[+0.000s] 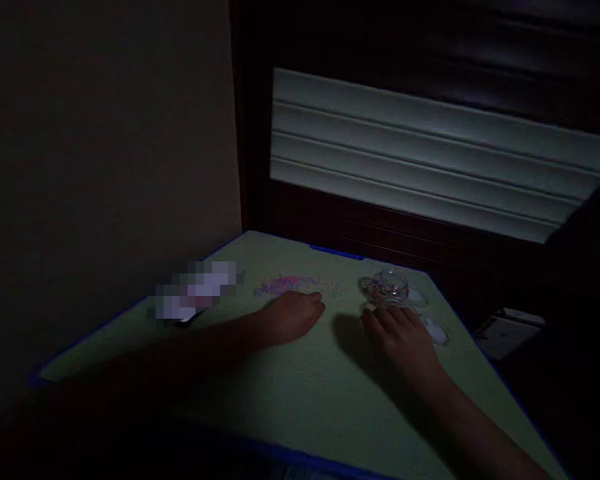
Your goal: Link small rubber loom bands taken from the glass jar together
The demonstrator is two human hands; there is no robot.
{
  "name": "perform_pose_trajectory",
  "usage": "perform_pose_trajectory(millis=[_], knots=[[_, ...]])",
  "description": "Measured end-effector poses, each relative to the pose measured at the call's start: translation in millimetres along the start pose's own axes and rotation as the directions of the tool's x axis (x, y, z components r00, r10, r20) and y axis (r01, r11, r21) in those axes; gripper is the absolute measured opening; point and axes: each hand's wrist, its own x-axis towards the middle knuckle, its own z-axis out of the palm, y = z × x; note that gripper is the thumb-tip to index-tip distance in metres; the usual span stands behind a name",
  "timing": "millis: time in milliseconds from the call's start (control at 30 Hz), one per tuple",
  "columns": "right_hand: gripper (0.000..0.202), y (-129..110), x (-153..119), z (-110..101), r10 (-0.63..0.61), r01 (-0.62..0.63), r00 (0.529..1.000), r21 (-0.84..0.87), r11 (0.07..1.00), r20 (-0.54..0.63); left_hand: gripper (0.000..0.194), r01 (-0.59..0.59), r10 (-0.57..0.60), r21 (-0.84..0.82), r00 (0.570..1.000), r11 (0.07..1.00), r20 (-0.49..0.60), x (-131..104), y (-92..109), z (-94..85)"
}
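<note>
- Just beyond the left fingers, a pile of thin coloured loops (280,284) is lying on the table (280,393), probably light, soft and easily tangled; a fingertip pinch at its loose edge would likely suit.
- Before it, the left hand (294,317) is curling its fingers inward; I cannot tell whether they are clamping anything.
- Past the right fingers, a clear jar (391,285) is showing coloured loops.
- Near it, the right hand (397,337) is bending its fingers side by side, tips hidden, grip unclear.
- Beside those fingers, a pale disc (435,330) is lying.

Dim room (likely a home), plain wall (105,133), slatted panel (420,155), blue-edged table (290,390)
</note>
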Motion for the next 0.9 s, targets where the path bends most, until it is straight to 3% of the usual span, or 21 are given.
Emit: perform_pose_trajectory(millis=[267,433,733,900], knots=[[0.027,-4,-6,3,-0.063,0.065,0.998,0.059,0.996,-0.026,0.03,0.16,-0.159,0.038,0.987,0.986,-0.038,3,-38,-6.0],[0.024,5,-6,6,-0.025,0.027,0.998,0.047,0.999,-0.052,0.024,0.183,-0.178,0.081,0.982,0.98,-0.063,10,-42,3.3],[0.019,14,-6,2,0.048,-0.047,0.992,0.01,0.999,-0.115,0.016,-0.07,0.097,0.258,0.991,0.964,-0.095,34,-17,11.1],[0.023,18,-9,1,0.053,-0.054,0.995,-0.002,0.999,-0.089,0.017,-0.111,0.147,0.303,0.984,0.947,-0.098,38,-12,19.0]])
